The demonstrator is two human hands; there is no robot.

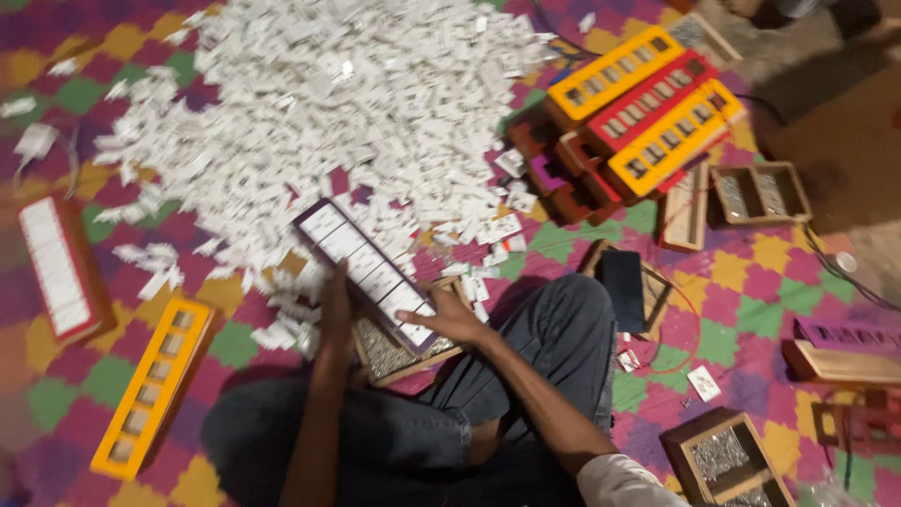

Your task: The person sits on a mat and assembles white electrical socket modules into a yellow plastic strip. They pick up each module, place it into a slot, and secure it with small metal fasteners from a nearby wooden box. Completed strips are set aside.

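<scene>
- We see a long purple strip frame (pixel 368 272), its slots filled with white pieces, lying tilted across a shallow wooden tray (pixel 394 355) that rests at the seated person's knees on the chequered floor mat (pixel 741 272).
- Our left hand (pixel 335 305) sits at the frame's near left edge; the picture is too blurred for us to tell whether its grip is closed on the frame or only pressed against it.
- Our right hand (pixel 450 314) lies flat on the frame's lower end, fingers spread wide, holding nothing.
- Just beyond the frame spreads a big heap of small white pieces (pixel 328 103) (some spill up against the frame itself).
- A yellow frame (pixel 155 385) lies to the left, well apart.
- Stacked yellow and red frames (pixel 648 113) sit at upper right.
- A dark phone (pixel 623 289) rests beside the right knee.
</scene>
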